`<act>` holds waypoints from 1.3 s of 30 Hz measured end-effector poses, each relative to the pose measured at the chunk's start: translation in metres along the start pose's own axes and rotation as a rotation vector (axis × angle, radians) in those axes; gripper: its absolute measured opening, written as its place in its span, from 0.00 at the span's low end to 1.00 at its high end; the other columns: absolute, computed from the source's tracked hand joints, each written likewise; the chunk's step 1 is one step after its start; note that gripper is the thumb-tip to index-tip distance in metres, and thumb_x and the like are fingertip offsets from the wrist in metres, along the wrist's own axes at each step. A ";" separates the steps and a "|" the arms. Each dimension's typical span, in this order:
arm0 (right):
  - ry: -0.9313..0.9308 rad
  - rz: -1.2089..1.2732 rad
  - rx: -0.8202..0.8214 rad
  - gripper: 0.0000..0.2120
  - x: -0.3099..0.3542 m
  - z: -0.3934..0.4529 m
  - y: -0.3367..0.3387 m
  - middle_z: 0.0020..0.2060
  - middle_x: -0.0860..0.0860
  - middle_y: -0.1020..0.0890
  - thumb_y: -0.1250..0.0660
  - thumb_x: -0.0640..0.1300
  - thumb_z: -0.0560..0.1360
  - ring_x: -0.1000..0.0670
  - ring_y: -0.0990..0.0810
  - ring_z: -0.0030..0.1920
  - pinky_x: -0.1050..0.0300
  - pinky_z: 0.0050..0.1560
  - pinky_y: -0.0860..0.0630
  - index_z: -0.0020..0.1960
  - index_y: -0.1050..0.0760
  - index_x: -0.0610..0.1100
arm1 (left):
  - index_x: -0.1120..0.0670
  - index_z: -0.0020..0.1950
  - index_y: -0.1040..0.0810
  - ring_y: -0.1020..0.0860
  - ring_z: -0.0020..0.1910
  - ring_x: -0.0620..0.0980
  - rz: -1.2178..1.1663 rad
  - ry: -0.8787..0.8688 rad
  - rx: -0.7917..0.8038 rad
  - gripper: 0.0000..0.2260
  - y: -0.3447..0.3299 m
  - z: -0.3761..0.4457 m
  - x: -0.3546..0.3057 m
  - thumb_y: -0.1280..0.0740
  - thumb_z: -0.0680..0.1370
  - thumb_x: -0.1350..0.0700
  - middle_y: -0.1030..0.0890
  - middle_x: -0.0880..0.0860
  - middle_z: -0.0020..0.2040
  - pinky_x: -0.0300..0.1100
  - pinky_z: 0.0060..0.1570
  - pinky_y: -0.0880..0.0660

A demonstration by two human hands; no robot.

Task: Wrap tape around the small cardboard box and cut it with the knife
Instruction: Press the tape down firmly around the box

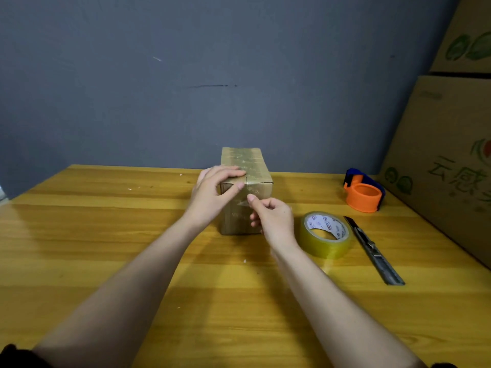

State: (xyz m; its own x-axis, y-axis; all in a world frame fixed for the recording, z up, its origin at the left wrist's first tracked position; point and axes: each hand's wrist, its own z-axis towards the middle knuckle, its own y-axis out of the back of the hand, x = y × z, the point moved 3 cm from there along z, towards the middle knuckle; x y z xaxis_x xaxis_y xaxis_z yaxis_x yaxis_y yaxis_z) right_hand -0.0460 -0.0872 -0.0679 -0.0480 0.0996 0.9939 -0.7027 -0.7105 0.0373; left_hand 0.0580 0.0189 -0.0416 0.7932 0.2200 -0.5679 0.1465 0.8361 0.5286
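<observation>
The small cardboard box (245,187) stands on the wooden table (106,248) near its far edge, brown, with glossy clear tape already running over its top and down the near face. To its right lies the tape roll (327,235), flat on its side, yellowish-clear with a white printed core. Just right of the roll lies the knife (373,249), a slim dark utility cutter, its blade end pointing away.

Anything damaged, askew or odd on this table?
Nothing spilled or broken. The utility knife lies near the tape roll with some blade apparently extended. The small cardboard box already shows wrinkled tape.
</observation>
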 end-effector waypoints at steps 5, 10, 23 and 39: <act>0.038 -0.142 -0.089 0.16 -0.006 0.003 -0.001 0.22 0.53 0.22 0.31 0.54 0.72 0.55 0.25 0.24 0.54 0.38 0.23 0.30 0.25 0.46 | 0.45 0.59 0.21 0.30 0.65 0.47 0.033 -0.011 0.028 0.15 0.002 0.001 0.003 0.35 0.74 0.44 0.22 0.43 0.61 0.20 0.60 0.47; 0.063 -0.302 -0.137 0.19 -0.004 0.001 0.002 0.23 0.53 0.21 0.33 0.58 0.72 0.55 0.22 0.26 0.55 0.39 0.24 0.32 0.25 0.45 | 0.44 0.61 0.22 0.31 0.65 0.46 0.071 -0.029 0.049 0.15 0.003 0.000 0.002 0.33 0.74 0.46 0.23 0.43 0.63 0.25 0.61 0.46; 0.108 -0.634 -0.166 0.21 -0.010 0.006 0.008 0.28 0.52 0.18 0.36 0.64 0.71 0.48 0.18 0.37 0.55 0.40 0.23 0.33 0.28 0.47 | 0.42 0.66 0.28 0.33 0.67 0.48 0.200 -0.067 0.105 0.24 0.007 -0.002 0.001 0.28 0.71 0.49 0.27 0.43 0.66 0.40 0.66 0.39; 0.626 -0.684 -0.076 0.18 0.025 0.023 0.020 0.63 0.52 0.29 0.38 0.56 0.76 0.51 0.32 0.64 0.52 0.63 0.34 0.63 0.28 0.51 | 0.45 0.55 0.23 0.32 0.62 0.49 0.165 0.090 -0.024 0.13 -0.002 -0.001 -0.021 0.37 0.74 0.42 0.24 0.44 0.56 0.50 0.61 0.31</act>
State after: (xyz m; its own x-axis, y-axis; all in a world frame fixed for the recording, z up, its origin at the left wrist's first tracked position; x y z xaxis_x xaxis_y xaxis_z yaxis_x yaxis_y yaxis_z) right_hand -0.0448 -0.1154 -0.0400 0.0349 0.8533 0.5202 -0.7633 -0.3132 0.5651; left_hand 0.0406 0.0134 -0.0316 0.7487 0.3989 -0.5295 0.0034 0.7964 0.6048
